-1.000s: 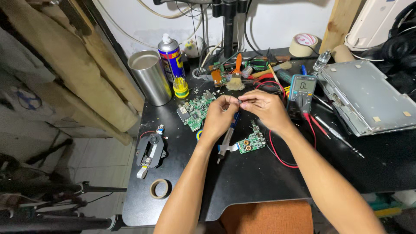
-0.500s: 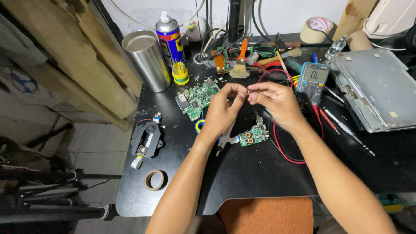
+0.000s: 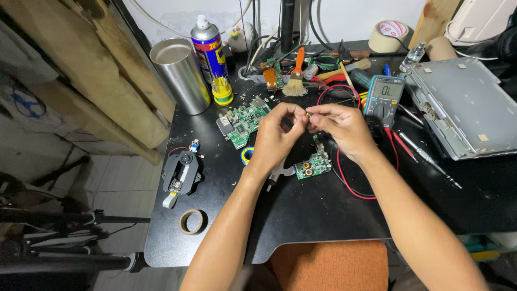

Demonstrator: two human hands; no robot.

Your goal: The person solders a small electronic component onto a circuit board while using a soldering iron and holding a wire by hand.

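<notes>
the left hand [image 3: 276, 136] and the right hand [image 3: 341, 128] meet fingertip to fingertip above the black table [image 3: 301, 215], and between them they pinch a tiny yellowish part [image 3: 308, 114], too small to tell what it is; the thumb and forefinger of each hand are closed in on it while the other fingers curl loosely. the part sits in the air over the middle of the table, just above a small green circuit board [image 3: 312, 164] that lies flat below the hands, with a red wire [image 3: 344, 178] looping around its right side. under the left wrist a metal tool [image 3: 277, 175] pokes out, mostly hidden, and a small blue and yellow ring [image 3: 247, 155] lies just beside it. a larger green circuit board [image 3: 242, 119] lies to the upper left of the hands. right of the right hand stands a digital multimeter [image 3: 383, 97] with its screen lit, and beyond it a grey metal chassis [image 3: 463, 105]. farther back are a paintbrush [image 3: 295, 81], a spray can [image 3: 209, 51], a steel cylinder [image 3: 180, 75] and a roll of masking tape [image 3: 389, 35]. near the left edge lie a black mechanism with a ribbon cable [image 3: 180, 175] and a small tape ring [image 3: 191, 221].
</notes>
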